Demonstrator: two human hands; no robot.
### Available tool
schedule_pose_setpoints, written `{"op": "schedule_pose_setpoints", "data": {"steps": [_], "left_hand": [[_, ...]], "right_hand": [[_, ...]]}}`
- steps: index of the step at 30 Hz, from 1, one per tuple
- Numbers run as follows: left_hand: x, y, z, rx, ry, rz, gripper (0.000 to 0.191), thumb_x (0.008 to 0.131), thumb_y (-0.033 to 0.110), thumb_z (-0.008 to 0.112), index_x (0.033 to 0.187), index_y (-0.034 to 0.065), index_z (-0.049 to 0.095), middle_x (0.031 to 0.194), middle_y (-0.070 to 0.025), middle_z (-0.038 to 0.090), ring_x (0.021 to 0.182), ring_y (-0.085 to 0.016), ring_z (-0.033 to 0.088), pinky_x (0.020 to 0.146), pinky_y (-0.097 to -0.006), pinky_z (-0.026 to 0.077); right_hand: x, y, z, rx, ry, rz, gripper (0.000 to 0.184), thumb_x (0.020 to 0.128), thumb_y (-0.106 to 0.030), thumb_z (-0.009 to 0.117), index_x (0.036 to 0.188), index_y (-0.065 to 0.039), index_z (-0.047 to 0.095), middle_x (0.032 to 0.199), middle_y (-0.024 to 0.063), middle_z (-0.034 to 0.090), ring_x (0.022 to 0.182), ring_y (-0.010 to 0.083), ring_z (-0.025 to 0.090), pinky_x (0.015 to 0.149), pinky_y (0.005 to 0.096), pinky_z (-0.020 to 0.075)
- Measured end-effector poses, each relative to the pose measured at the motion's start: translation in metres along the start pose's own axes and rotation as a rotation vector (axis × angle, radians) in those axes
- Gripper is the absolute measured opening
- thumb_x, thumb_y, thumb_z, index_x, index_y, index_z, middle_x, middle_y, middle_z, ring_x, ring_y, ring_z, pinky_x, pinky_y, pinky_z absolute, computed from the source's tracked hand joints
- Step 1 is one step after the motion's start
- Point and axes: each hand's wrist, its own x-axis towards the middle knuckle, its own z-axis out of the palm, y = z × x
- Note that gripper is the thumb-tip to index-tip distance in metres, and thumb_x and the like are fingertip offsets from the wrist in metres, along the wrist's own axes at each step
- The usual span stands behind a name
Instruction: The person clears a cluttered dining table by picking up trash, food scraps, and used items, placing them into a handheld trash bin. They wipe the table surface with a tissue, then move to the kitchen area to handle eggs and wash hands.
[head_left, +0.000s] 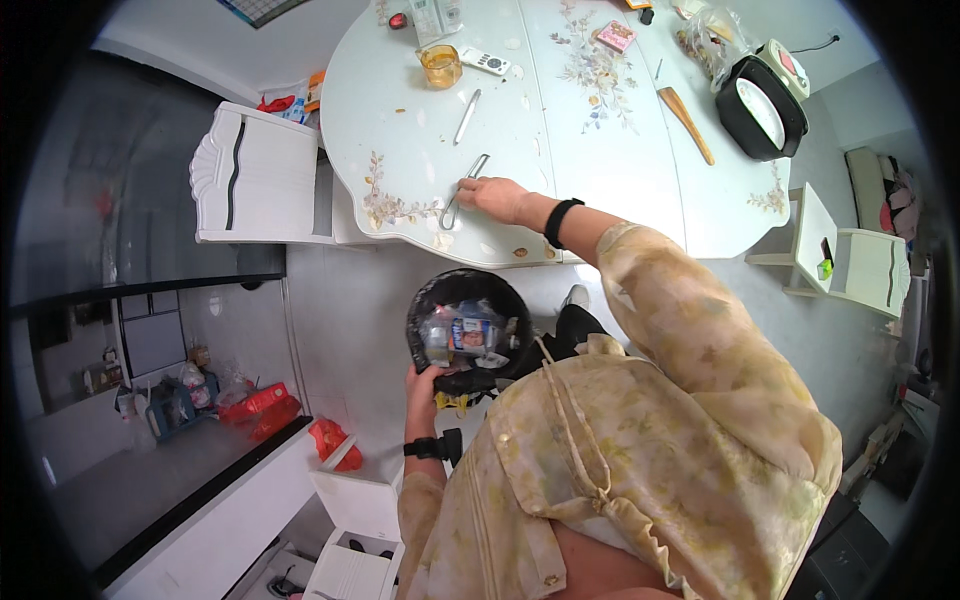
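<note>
My right hand (491, 199) is over the near edge of the white floral table (615, 202). Its fingertips are closed around the middle of a slim metal tool with looped ends (450, 216), which may be tongs. Below the table edge, my left hand (424, 382) grips the rim of a black waste bin (417, 307). Plastic packaging (469, 337) and other rubbish lie inside the bin. A white pen (467, 117) rests on the table beyond my right hand.
A glass cup of amber liquid (440, 67) and a white remote control (486, 61) stand farther back. To the right are a wooden spatula (686, 126), a pink box (616, 36) and a black basket (731, 112). White chairs (262, 176) flank the table.
</note>
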Motion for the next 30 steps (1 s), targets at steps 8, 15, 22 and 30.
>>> {"op": "schedule_pose_setpoints", "data": {"steps": [8, 15, 22, 30], "left_hand": [[0.001, 0.027, -0.049, -0.252, 0.14, 0.059, 0.041, 0.072, 0.0, 0.062, 0.113, 0.0026, 0.055, 0.096, -0.0051, 0.059, 0.081, -0.023, 0.064, 0.069, -0.0352, 0.055], [-0.008, 0.055, -0.071, -0.285, 0.256, 0.072, 0.051, 0.072, 0.002, 0.061, 0.122, 0.0033, 0.052, 0.101, -0.0059, 0.057, 0.088, -0.023, 0.062, 0.073, -0.0364, 0.055], [-0.019, 0.064, -0.078, -0.339, 0.265, 0.122, 0.06, 0.07, 0.001, 0.06, 0.129, -0.0016, 0.049, 0.111, -0.0111, 0.059, 0.095, -0.027, 0.063, 0.082, -0.0396, 0.056], [-0.047, 0.105, -0.087, -0.364, 0.248, 0.175, 0.059, 0.072, 0.002, 0.059, 0.13, -0.0011, 0.049, 0.12, -0.0124, 0.059, 0.105, -0.027, 0.061, 0.091, -0.0391, 0.052]], "right_hand": [[-0.027, 0.025, -0.028, 0.04, 0.005, 0.222, 0.037, 0.087, -0.004, 0.048, 0.124, -0.009, 0.053, 0.122, 0.0152, 0.054, 0.107, 0.0334, 0.06, 0.091, 0.0392, 0.0514], [0.027, -0.008, -0.012, 0.039, -0.238, 0.18, 0.018, 0.088, -0.01, 0.052, 0.104, -0.001, 0.054, 0.113, 0.0172, 0.054, 0.098, 0.035, 0.063, 0.081, 0.0421, 0.0545], [-0.028, 0.034, -0.037, 0.173, -0.011, 0.379, 0.034, 0.078, -0.009, 0.066, 0.108, -0.004, 0.052, 0.109, 0.0177, 0.054, 0.093, 0.037, 0.062, 0.083, 0.0437, 0.0529], [-0.043, 0.109, -0.074, 0.053, 0.304, 0.666, 0.041, 0.078, -0.002, 0.058, 0.118, -0.006, 0.055, 0.114, 0.0179, 0.056, 0.098, 0.0372, 0.062, 0.084, 0.0435, 0.053]]}}
